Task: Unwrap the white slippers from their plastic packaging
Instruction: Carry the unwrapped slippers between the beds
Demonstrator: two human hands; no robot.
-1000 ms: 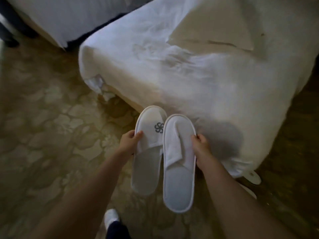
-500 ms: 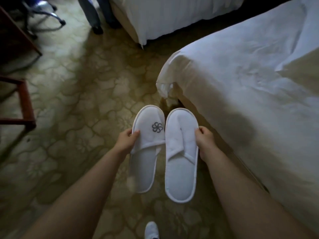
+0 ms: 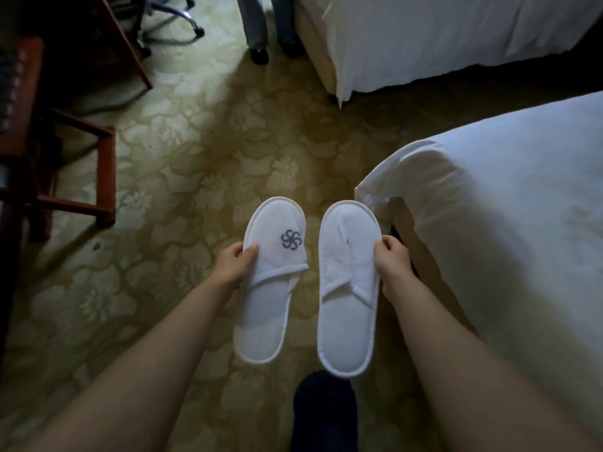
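The two white slippers hang in the air over the patterned carpet [image 3: 195, 164], one in each hand, and no plastic wrap can be seen on either, so the unwrapping looks done, or as good as done. The left slipper [image 3: 270, 285], the one with the grey swirl logo [image 3: 291, 239] on its upper, is pinched at its outer edge by the left hand [image 3: 233, 265], thumb on top at the band and the other fingers hidden beneath. The right slipper [image 3: 347, 288], whose upper lies folded flat across the insole, is pinched the same way on its outer edge by the right hand [image 3: 393, 264]. Both long axes run nearly straight away from the person — toes far, heels near — with the heels drooping below the grips, so each slipper lies inward of its own hand and the pair sit side by side, close but apart, a strip of carpet showing between them. Any setting-down would probably turn on that: each hand already owns the nearer slipper, and no crossing over is called for. Just right of the right hand stands the corner of a white-sheeted bed [image 3: 505, 223]; a second bed [image 3: 440, 37] lies farther off, a wooden rack [image 3: 75, 177] to the left, and another person's legs [image 3: 261, 24] at the top.
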